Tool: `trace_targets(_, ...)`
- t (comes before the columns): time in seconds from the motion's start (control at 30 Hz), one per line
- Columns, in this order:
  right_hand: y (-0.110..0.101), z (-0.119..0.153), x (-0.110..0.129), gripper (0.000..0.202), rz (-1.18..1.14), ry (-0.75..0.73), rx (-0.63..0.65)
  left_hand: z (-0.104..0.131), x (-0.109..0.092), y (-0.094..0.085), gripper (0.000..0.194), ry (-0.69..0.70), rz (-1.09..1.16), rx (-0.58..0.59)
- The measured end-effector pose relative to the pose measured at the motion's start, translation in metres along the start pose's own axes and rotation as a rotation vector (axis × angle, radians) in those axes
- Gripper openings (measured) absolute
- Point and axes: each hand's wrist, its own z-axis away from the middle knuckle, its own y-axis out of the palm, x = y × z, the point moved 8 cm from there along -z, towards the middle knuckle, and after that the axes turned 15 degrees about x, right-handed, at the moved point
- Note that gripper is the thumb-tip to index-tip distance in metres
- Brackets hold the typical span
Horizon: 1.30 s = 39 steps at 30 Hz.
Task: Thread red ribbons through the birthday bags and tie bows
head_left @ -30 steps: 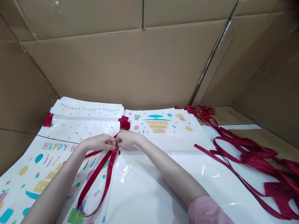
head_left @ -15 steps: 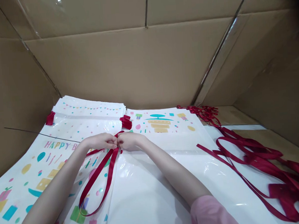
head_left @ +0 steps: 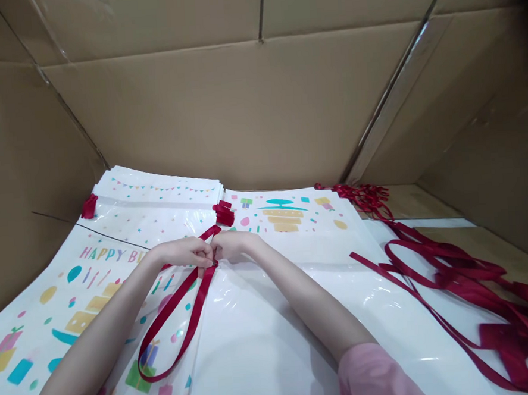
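Two hands, left hand [head_left: 185, 252] and right hand [head_left: 232, 245], pinch one red ribbon [head_left: 204, 290] together, its loop lying over printed sheets [head_left: 111, 269]. Probably it is being threaded or knotted; next move seems to need steady grip.

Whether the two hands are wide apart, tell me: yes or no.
No, the left hand and the right hand are close together at the looped red ribbon.
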Motion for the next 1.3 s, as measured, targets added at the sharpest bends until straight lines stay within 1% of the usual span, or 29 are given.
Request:
trace_targets(0.17, 0.002, -0.005, 0.000, 0.021, 0.038, -0.003, 0.021, -0.003, 0.006, 0.000, 0.022, -0.052, 0.002, -0.029)
trace_targets(0.27, 0.003, -0.006, 0.000, 0.020, 0.047, 0.000, 0.032, -0.004, 0.010, -0.002, 0.023, -0.082, -0.036, -0.060)
trace_targets(0.37, 0.002, -0.005, 0.001, 0.019, 0.050, -0.004, 0.032, -0.007, 0.011, -0.002, 0.024, -0.094, -0.066, -0.065)
trace_targets(0.53, 0.002, -0.004, 0.002, 0.020, 0.038, -0.014, 0.032, -0.010, 0.008, 0.000, 0.028, -0.104, -0.083, -0.061)
trace_targets(0.73, 0.002, -0.005, 0.000, 0.020, 0.028, -0.022, 0.025, -0.009, 0.001, -0.002, 0.028, -0.127, -0.150, -0.106)
trace_targets(0.83, 0.003, -0.006, -0.002, 0.021, 0.013, -0.034, 0.019, -0.008, -0.001, -0.002, 0.030, -0.132, -0.180, -0.110)
trace_targets(1.03, 0.004, -0.009, -0.005, 0.020, -0.002, -0.029, 0.027, -0.009, 0.001, -0.001, 0.037, -0.179, -0.179, -0.119)
trace_targets(1.17, 0.002, -0.007, -0.004, 0.023, -0.027, -0.034, 0.020, -0.009, 0.002, -0.003, 0.032, -0.205, -0.215, -0.153)
trace_targets(1.3, 0.002, -0.007, -0.002, 0.024, -0.042, -0.062, 0.012, -0.009, 0.003, -0.006, 0.028, -0.214, -0.285, -0.211)
